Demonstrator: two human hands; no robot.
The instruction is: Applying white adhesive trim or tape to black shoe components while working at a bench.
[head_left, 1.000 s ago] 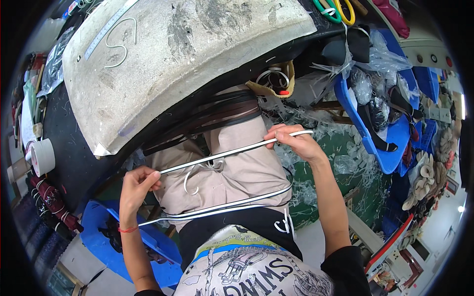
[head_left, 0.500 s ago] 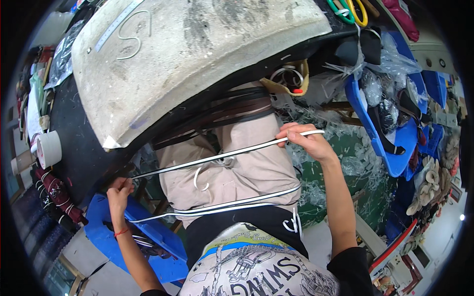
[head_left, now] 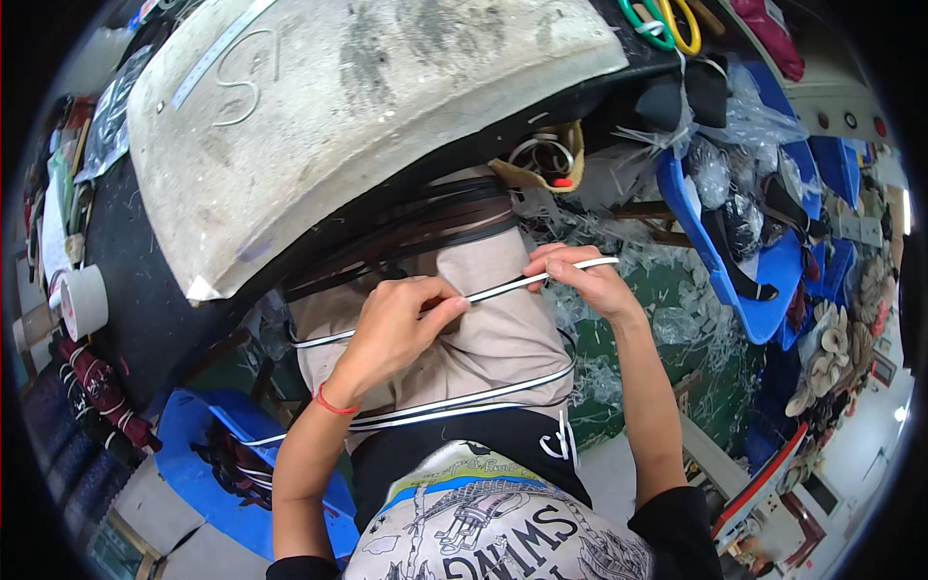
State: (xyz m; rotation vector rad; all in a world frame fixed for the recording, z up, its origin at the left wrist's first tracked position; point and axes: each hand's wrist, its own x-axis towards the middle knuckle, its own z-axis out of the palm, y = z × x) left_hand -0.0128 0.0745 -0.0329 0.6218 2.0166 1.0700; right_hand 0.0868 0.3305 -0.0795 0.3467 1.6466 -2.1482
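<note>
My right hand (head_left: 585, 282) pinches a long, narrow white strip with a black edge (head_left: 505, 288) near its end, a short white tip sticking out past the fingers. My left hand (head_left: 411, 314) grips the same strip between thumb and fingers, over the lap. Between the hands the strip runs taut, above beige trousers. Past the left hand it carries on toward the left thigh. Further white-and-black strip lengths (head_left: 464, 403) lie across the lap near the waist. Dark brown and black strips (head_left: 425, 232) are draped over the knees.
A stained, light-grey work slab (head_left: 387, 116) on a black table holds a ruler (head_left: 217, 56) and a curled white cord (head_left: 253, 92). Tape rolls (head_left: 85, 302) stand at left. Blue bins (head_left: 198, 474) flank me; the right one (head_left: 710, 256) holds plastic-wrapped items. Plastic scraps litter the green floor (head_left: 667, 367).
My left hand has come from the far left to the middle of the lap, now much closer to the right hand. The right hand still holds the strip's end.
</note>
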